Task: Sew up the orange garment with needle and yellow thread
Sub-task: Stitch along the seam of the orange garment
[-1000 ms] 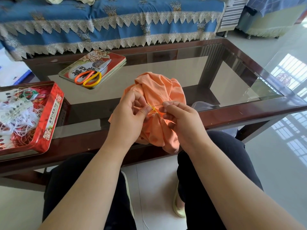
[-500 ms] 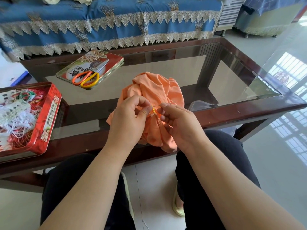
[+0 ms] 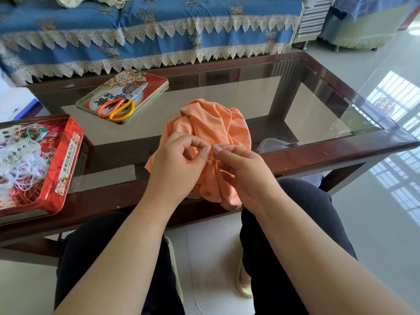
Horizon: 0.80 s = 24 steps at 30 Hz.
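Note:
The orange garment (image 3: 211, 126) lies bunched at the near edge of the glass table (image 3: 250, 98) and hangs over it toward my lap. My left hand (image 3: 177, 167) pinches a fold of the cloth between thumb and curled fingers. My right hand (image 3: 245, 176) meets it fingertip to fingertip and pinches at the stitching spot, where a short loop of yellow thread (image 3: 211, 152) shows. A thin needle (image 3: 227, 145) seems to stick out to the right above my right forefinger; it is barely visible.
Orange-and-yellow scissors (image 3: 117, 108) lie on a flat tin lid (image 3: 145, 83) at the table's back left. A red tin (image 3: 66, 160) full of tangled threads sits at the left edge. A blue covered sofa (image 3: 147, 30) stands behind the table.
Both hands have stayed together at the stitch, with small finger shifts. The straight length of thread or needle to the right looks shorter now.

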Available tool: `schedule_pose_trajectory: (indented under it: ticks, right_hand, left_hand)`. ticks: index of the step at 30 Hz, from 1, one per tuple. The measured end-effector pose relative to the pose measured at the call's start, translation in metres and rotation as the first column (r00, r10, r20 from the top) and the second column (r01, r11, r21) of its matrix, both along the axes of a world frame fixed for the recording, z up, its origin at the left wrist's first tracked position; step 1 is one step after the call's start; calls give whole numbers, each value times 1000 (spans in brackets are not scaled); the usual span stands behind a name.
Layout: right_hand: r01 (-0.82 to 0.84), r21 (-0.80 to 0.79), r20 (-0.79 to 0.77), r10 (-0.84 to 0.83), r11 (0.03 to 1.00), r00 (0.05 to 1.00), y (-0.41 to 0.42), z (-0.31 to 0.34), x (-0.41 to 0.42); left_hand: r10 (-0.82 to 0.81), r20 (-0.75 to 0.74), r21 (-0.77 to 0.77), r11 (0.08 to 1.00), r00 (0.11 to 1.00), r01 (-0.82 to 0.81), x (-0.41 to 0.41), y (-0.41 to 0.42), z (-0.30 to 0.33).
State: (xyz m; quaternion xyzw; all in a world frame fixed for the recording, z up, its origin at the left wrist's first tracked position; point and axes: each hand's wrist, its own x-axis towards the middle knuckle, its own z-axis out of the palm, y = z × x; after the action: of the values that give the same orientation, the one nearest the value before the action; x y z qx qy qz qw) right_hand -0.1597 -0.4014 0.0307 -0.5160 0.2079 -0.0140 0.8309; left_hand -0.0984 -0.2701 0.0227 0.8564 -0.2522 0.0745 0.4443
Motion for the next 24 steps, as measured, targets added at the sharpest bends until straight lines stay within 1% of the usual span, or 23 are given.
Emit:
schedule_pose_trajectory:
  ticks: [1,2,3,4,5,6,7,8,9,10,12,15,19,24]
  right_hand:
    - [-1,-46,-1,1,999,1000,0,1,-1]
    - [7,-128,-1,-7,992,1000,-2,-1,0]
    - [36,-242,12,-34,969,999,-4,-3,1]
    - [92,-367,54,-78,926,996,-7,-5,2]
    - [161,-483,132,-110,861,985,-10,-6,3]
    - [209,-583,218,-97,785,971,-12,-6,4]
    - [225,-665,278,-43,712,960,-12,-6,5]
    - [217,-723,303,20,656,953,-11,-6,6]
    - [191,-753,296,65,630,953,-10,-7,7]
    - [159,-761,272,87,629,958,-9,-8,8]
    - [121,-750,234,89,651,968,-8,-8,9]
    - [90,-745,194,85,661,977,-14,-6,9]
    - [32,-755,141,115,655,983,-14,-7,8]
    - [-36,-739,73,133,673,988,-15,-6,5]
  left_hand:
    - [0,-25,-2,1000,1000,0,0,1,0]
    - [-4,-50,1,1000,999,4,1,1,0]
    - [-9,-70,9,1000,998,9,1,1,1]
    - [-12,-77,20,1000,997,14,1,1,1]
    - [-16,-71,33,999,997,18,0,1,1]
    - [-21,-59,45,999,998,24,0,1,1]
    - [-29,-45,54,998,999,31,-1,1,2]
    - [-39,-31,58,997,999,41,-2,1,2]
    - [-49,-13,64,997,999,50,-2,1,2]
    - [-56,9,73,996,998,55,-2,1,1]
    - [-56,47,90,995,997,51,-2,3,0]
    - [-34,46,91,995,998,30,-2,5,2]
    - [-13,-38,69,998,999,16,-1,8,6]
    - [9,-227,-12,1000,974,-12,-2,9,10]
